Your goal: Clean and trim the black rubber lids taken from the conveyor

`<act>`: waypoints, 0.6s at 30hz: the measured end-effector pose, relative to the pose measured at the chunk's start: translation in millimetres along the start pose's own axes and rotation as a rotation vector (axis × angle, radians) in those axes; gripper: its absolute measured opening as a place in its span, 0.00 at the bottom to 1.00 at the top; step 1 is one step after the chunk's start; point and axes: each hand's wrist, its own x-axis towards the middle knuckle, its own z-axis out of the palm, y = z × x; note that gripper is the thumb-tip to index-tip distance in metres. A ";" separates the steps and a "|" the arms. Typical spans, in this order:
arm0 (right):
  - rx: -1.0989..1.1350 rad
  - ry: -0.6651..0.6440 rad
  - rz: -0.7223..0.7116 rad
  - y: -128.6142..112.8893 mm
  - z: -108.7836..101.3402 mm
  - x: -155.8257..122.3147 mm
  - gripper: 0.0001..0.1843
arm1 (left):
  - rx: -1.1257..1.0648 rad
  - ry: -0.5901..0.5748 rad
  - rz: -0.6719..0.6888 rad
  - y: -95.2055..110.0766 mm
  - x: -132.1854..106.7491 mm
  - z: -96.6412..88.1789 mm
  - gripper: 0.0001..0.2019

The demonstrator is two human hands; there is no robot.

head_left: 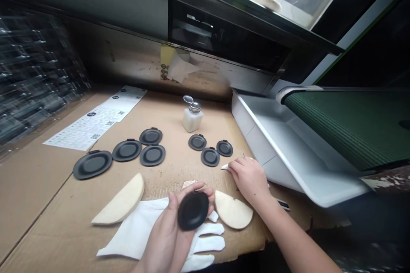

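My left hand [168,230] is palm up, its fingers curled round a dark oval lid [193,210] with a small tab. Under that wrist lies a white glove [141,226], its fingers pointing right. Beside the white bin, my right hand [248,177] is closed on a bit of white cloth [225,167], mostly hidden by the fingers. Two cream half-round pads lie near my hands: one pad [123,202] at left, another pad [233,211] between the hands. Several similar black lids [153,155] lie left of centre, and three smaller black lids [210,157] lie further right.
A pump-top bottle [192,119] stands on the cardboard [173,115] with its cap flipped up. Printed sheets [92,123] lie left, near stacked clear trays [35,68]. At right are a white bin [272,153] and a green conveyor belt [349,123]. A metal machine frame crosses behind.
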 end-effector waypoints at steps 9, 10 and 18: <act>0.463 0.079 -0.129 -65.3 -35.6 -0.6 0.07 | -0.054 -0.028 -0.011 -3.5 4.2 -3.7 0.23; 0.433 0.081 -0.172 -74.6 -32.5 -1.6 0.07 | -0.074 -0.031 -0.011 -3.6 4.6 -3.8 0.22; 0.316 0.026 -0.264 -84.7 -14.8 2.1 0.10 | -0.087 0.037 -0.018 -3.0 3.1 -2.9 0.18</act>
